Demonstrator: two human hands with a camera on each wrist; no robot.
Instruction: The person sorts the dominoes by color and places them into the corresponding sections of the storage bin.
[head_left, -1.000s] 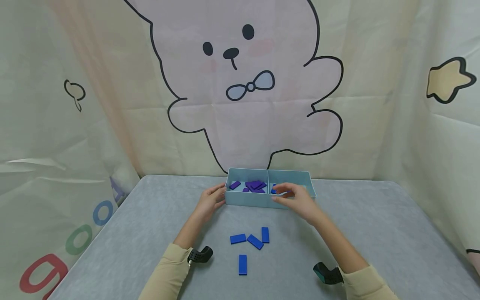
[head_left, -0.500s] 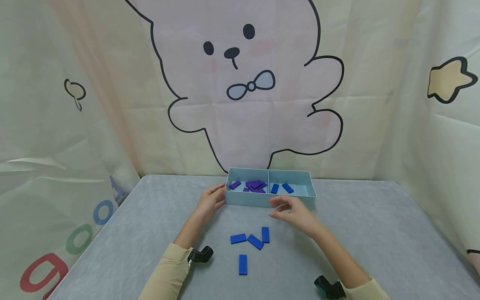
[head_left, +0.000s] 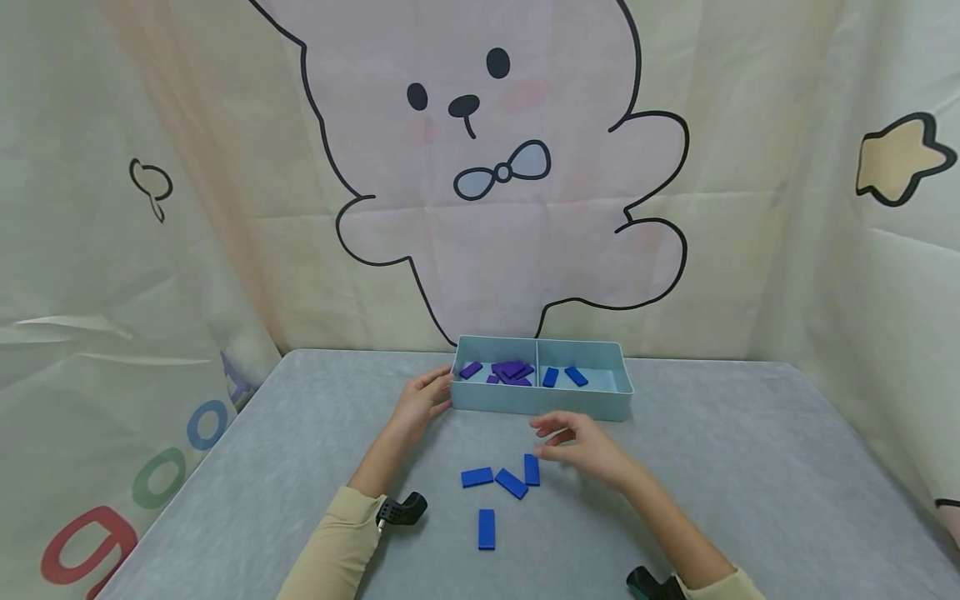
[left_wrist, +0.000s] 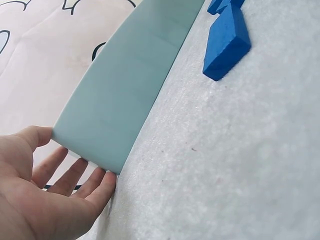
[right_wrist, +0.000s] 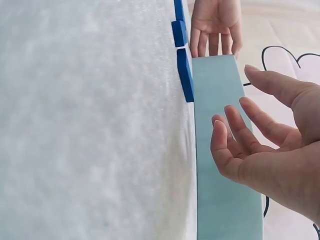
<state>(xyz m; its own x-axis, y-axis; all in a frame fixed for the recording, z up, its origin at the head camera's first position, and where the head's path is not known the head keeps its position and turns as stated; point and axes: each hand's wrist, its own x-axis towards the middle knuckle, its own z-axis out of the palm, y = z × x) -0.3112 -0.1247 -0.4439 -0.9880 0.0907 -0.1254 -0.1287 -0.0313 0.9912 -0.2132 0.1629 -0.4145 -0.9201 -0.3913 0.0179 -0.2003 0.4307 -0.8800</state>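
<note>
My left hand [head_left: 414,410] rests its fingertips against the left end of a pale blue-green two-compartment box [head_left: 517,401]; the left wrist view shows the fingers [left_wrist: 102,187] loosely extended along that end wall. In front of the box, my right hand [head_left: 585,450] hovers with thumb and fingers apart and nothing between them. Its thumb tip is close to an upright-lying blue block [head_left: 532,472]. Beside that lie a slanted blue block [head_left: 512,484] and a sideways one [head_left: 477,477]. Another blue block [head_left: 487,530] lies nearer to me.
Several purple blocks [head_left: 512,372] lie in the box's left compartment. Two blue blocks, one near the divider [head_left: 551,377] and one further right [head_left: 576,377], are in the right compartment. A grey cloth [head_left: 315,433] covers the table. Behind hangs a printed curtain [head_left: 487,250].
My right hand has come out of the right compartment and moved toward me, down to the loose blue blocks. Two blue blocks in that compartment are now uncovered. My left hand stays put.
</note>
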